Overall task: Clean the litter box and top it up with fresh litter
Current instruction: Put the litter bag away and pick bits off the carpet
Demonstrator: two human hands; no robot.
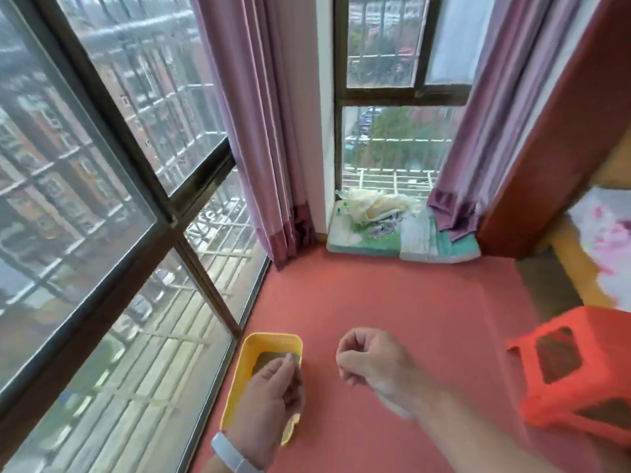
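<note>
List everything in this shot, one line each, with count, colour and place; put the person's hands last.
litter box: one, yellow, on the red floor by the window, holding a grey patch of litter.
stool: one, orange plastic, at the right edge.
floor: one, red, running from the windows to the right.
curtains: two, pink-purple with darker hems, either side of the far window.
cushions: a green and white pile with crumpled cloth on top, in the far corner.
windows: dark frames, barred outside, left and far side.
wristband: one, white, left wrist.
left hand: over the litter box, fingers curled.
right hand: above the floor, loosely curled, holding nothing visible.
</note>
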